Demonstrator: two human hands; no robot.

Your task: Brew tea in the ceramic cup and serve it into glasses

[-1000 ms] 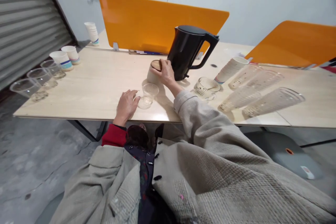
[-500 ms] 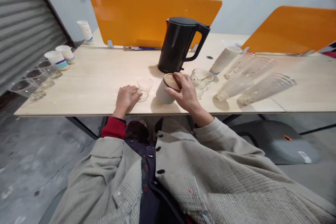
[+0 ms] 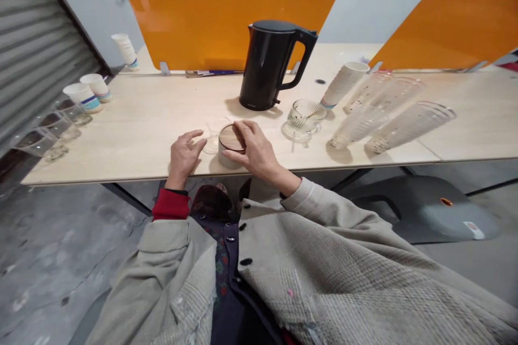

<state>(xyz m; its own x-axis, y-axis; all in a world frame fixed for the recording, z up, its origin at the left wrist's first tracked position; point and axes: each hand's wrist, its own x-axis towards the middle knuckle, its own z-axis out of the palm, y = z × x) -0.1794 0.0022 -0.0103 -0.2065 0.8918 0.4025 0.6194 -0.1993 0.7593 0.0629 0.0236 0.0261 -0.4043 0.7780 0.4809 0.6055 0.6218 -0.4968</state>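
Note:
My right hand (image 3: 256,146) grips a pale canister (image 3: 227,158) with a wooden lid (image 3: 232,137), its fingers over the lid's right side. Just left of it, a clear plastic cup (image 3: 212,142) stands partly hidden behind the canister. My left hand (image 3: 185,155) is beside that cup, thumb and fingers curved apart with nothing between them. To the right of the canister sits a clear glass dripper (image 3: 303,118) with dark marks on its ribbed wall. Behind the canister stands a black electric kettle (image 3: 265,67), its handle to the right.
Stacks of clear cups (image 3: 408,126) and a paper cup stack (image 3: 343,85) lean at the right. Paper cups (image 3: 83,98) and clear cups with dark contents (image 3: 56,125) line the left edge. Orange dividers (image 3: 226,24) stand at the back. A grey chair (image 3: 421,210) is below right.
My right hand has moved left with the canister, now in front of the clear cup. My left hand has come off the cup and shifted slightly left.

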